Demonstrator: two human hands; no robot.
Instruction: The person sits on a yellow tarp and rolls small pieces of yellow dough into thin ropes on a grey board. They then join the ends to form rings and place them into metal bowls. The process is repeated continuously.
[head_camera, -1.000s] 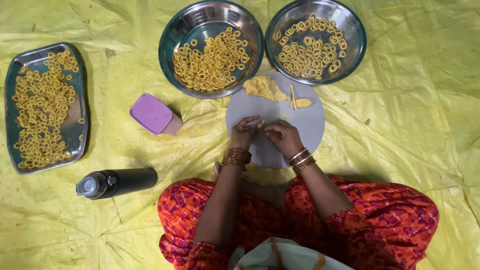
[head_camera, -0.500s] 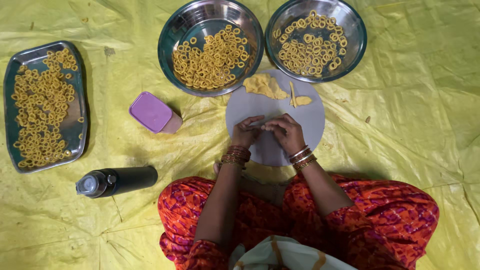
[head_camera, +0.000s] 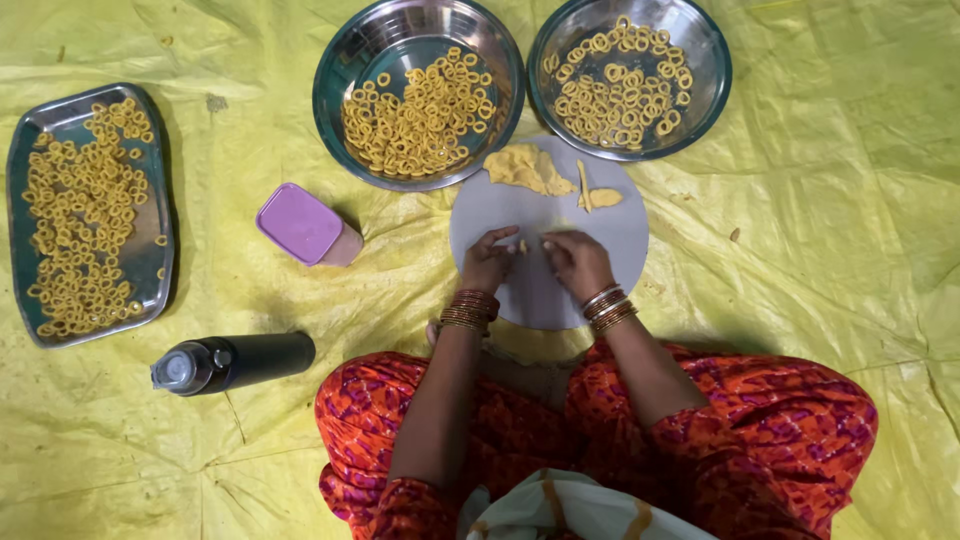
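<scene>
Sitting on a yellow sheet. Left hand and right hand down on the round grey board, fingers curled, pinching a tiny dough bit between them. Dough lump at the board's 12 o'clock. Two bowls of rings beyond. Purple box at 9 o'clock.

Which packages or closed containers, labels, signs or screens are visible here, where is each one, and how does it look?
Small box: on the yellow sheet, left of the round board; rectangular with rounded corners, purple lid, pale pinkish body.
Bottle: lying on its side on the sheet, below the box and left of the person's knee; cylindrical, black, with a silver-grey cap.
No labels, signs or screens can be made out.
</scene>
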